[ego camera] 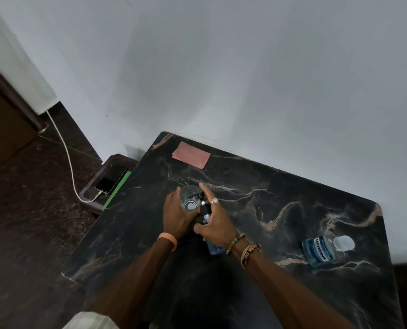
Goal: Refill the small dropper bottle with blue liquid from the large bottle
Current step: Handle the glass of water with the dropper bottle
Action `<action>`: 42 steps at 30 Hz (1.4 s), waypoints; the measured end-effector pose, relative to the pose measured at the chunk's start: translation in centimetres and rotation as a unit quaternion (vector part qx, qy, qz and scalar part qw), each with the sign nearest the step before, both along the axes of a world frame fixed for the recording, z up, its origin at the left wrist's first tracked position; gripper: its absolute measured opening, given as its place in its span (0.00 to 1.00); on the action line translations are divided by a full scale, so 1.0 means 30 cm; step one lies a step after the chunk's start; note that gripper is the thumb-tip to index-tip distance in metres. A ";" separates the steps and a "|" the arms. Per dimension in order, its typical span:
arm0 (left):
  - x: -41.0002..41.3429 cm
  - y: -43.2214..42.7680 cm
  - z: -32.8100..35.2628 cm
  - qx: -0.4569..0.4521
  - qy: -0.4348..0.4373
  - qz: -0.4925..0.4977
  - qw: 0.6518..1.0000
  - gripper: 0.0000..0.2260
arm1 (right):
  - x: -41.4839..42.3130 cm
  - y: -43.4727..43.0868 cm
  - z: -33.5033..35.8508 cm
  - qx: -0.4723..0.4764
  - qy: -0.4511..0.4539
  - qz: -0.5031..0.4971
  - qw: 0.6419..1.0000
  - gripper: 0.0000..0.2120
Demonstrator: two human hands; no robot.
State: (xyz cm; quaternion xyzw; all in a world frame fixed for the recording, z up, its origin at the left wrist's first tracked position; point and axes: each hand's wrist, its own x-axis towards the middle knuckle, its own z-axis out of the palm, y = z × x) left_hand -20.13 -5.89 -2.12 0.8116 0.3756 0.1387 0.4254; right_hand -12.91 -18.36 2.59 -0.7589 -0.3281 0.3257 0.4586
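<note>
Right hand (218, 225) grips small bottle (205, 209) (pump-topped); left hand (176, 217) apparently cups glass (189, 198).

Can't see most of the small bottle (206, 210): wrapped by the right grip (218, 224), only black pump top and a bit of blue base showing. Can't tell fill level, nor whether standing on the bench (281, 210) or lifted. Can't see near wall of the glass (189, 197) behind the left grip (176, 217); contents unclear. Can't read fine print on the large bottle (319, 251), or lettering on the woven wristband (250, 254): too small. Cut off at bottom border: both forearms, bench's near edge. Tucked partly under the bench edge: phone (106, 184), green sheet (117, 189) beside it.
</note>
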 end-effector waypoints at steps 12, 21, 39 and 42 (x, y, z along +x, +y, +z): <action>-0.008 0.006 0.001 -0.022 0.014 0.030 0.999 0.45 | 0.012 0.039 -0.024 -0.098 -0.194 -0.026 0.976 0.51; -0.009 0.006 -0.017 -0.020 -0.002 0.040 0.999 0.45 | 0.040 0.042 -0.037 -0.154 -0.290 0.029 0.944 0.50; -0.014 0.010 -0.029 -0.026 -0.019 0.054 0.998 0.40 | 0.044 0.066 -0.071 -0.132 -0.248 0.045 0.959 0.50; -0.013 0.012 -0.031 -0.031 -0.024 0.055 0.998 0.39 | 0.052 0.063 -0.073 -0.141 -0.252 0.067 0.955 0.46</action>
